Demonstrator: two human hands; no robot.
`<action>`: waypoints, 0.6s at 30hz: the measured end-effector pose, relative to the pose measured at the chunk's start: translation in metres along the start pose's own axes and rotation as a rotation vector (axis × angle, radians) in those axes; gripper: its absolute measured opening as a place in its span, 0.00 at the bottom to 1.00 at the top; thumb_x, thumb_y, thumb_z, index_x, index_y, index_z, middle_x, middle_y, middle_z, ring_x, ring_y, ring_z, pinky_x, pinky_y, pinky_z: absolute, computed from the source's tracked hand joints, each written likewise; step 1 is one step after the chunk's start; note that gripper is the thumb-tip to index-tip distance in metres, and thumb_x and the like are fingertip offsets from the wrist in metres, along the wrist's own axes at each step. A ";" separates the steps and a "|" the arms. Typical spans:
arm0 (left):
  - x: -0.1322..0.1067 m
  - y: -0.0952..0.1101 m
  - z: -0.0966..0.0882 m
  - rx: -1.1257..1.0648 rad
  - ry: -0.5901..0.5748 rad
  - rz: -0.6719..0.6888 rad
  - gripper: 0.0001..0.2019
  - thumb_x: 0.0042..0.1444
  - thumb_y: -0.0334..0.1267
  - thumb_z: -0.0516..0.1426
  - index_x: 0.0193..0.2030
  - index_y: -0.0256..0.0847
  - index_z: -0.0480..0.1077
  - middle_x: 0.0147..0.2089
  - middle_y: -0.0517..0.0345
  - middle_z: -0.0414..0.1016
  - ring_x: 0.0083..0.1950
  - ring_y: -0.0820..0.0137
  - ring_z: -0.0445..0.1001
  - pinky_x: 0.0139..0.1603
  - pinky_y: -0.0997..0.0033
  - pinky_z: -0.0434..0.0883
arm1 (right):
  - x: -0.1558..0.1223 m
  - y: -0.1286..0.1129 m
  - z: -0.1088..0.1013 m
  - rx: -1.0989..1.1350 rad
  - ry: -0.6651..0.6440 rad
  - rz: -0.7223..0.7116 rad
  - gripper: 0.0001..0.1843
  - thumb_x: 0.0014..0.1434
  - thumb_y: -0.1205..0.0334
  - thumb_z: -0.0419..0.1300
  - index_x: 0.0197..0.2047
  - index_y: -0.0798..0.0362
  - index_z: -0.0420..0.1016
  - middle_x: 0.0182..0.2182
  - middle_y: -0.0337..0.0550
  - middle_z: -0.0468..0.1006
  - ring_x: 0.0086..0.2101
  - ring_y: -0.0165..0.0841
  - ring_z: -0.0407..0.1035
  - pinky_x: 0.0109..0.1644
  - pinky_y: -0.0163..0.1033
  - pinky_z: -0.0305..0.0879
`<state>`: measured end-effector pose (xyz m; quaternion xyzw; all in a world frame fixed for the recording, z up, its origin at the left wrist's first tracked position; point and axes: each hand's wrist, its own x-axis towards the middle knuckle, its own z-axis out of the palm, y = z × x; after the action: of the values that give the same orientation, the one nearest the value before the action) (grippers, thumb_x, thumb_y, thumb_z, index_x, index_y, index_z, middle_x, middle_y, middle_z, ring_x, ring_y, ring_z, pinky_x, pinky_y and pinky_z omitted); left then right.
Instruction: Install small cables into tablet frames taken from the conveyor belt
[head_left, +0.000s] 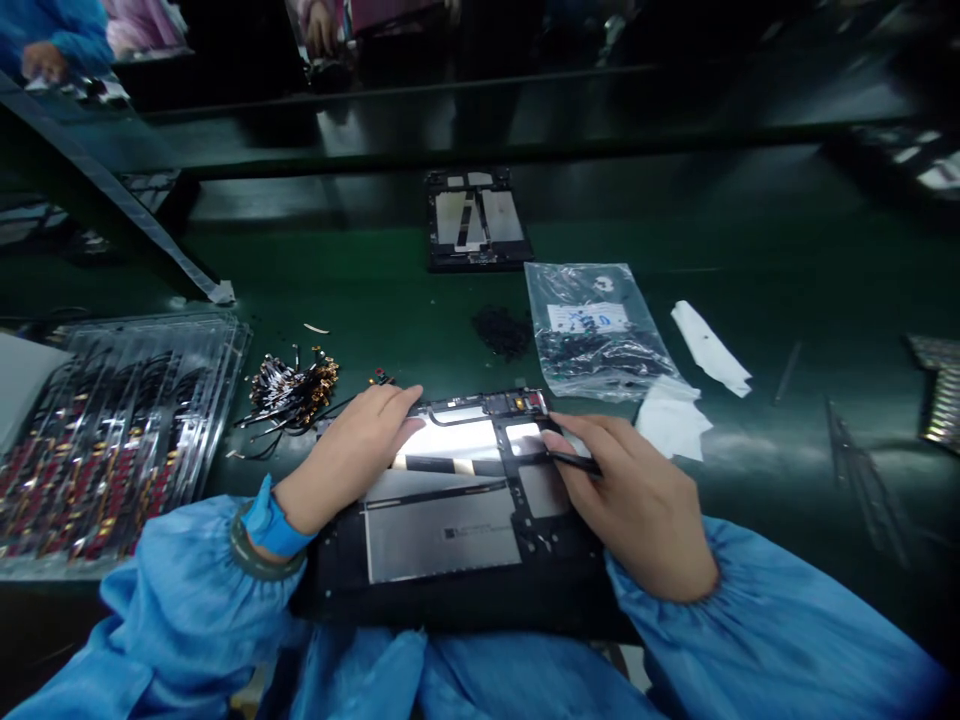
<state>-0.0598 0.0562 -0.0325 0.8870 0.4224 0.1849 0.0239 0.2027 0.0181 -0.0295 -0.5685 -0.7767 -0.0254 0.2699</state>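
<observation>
An opened tablet (pixel 442 535) lies in front of me, its bare metal plates and dark frame showing. My left hand (pixel 360 440) rests on its upper left part, fingers stretched out and thumb spread, holding nothing. At the upper right corner my right hand (pixel 630 490) is closed round a slim black tool (pixel 576 461), possibly tweezers; its tip is hard to make out. The fingertips of that hand are beside a small part (pixel 534 402) at the tablet's edge. Just beyond my left hand lies a small piece with red and gold bits (pixel 381 378).
Left are a pile of small cables (pixel 292 390) and clear trays (pixel 217 400) of parts. Ahead are a second opened tablet (pixel 478 258), small black pieces (pixel 501 332) and a plastic bag (pixel 600 350). White paper (pixel 709 348) and thin metal tools (pixel 862 480) lie right. Co-workers' hands (pixel 45 62) show behind.
</observation>
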 end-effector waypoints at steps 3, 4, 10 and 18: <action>0.002 0.000 0.002 0.016 -0.035 0.004 0.17 0.66 0.40 0.47 0.53 0.30 0.65 0.42 0.45 0.73 0.44 0.61 0.72 0.45 0.59 0.74 | -0.001 -0.004 0.003 0.015 0.021 0.014 0.12 0.63 0.60 0.54 0.44 0.57 0.75 0.39 0.48 0.78 0.37 0.37 0.75 0.35 0.37 0.68; 0.002 -0.001 0.002 0.009 -0.055 -0.005 0.17 0.66 0.40 0.46 0.54 0.31 0.65 0.43 0.46 0.72 0.44 0.62 0.72 0.45 0.59 0.73 | -0.001 -0.005 0.003 0.009 0.039 0.011 0.13 0.63 0.60 0.54 0.44 0.57 0.76 0.39 0.49 0.78 0.38 0.37 0.75 0.35 0.37 0.68; 0.004 0.001 -0.011 -0.079 -0.122 -0.206 0.18 0.66 0.42 0.45 0.53 0.34 0.67 0.44 0.47 0.72 0.47 0.62 0.71 0.48 0.59 0.71 | -0.002 0.002 0.005 0.008 -0.202 0.247 0.22 0.63 0.48 0.48 0.42 0.54 0.76 0.34 0.48 0.79 0.32 0.41 0.75 0.29 0.41 0.67; 0.016 -0.007 -0.063 -0.738 0.070 -0.770 0.13 0.53 0.38 0.60 0.45 0.40 0.71 0.29 0.63 0.68 0.30 0.76 0.67 0.32 0.76 0.66 | -0.015 0.015 -0.019 1.033 -0.628 0.746 0.29 0.52 0.33 0.55 0.38 0.51 0.77 0.28 0.44 0.78 0.30 0.36 0.72 0.33 0.37 0.69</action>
<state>-0.0776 0.0651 0.0295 0.5937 0.6249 0.3283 0.3862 0.2264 0.0041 -0.0240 -0.5762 -0.4841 0.6055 0.2589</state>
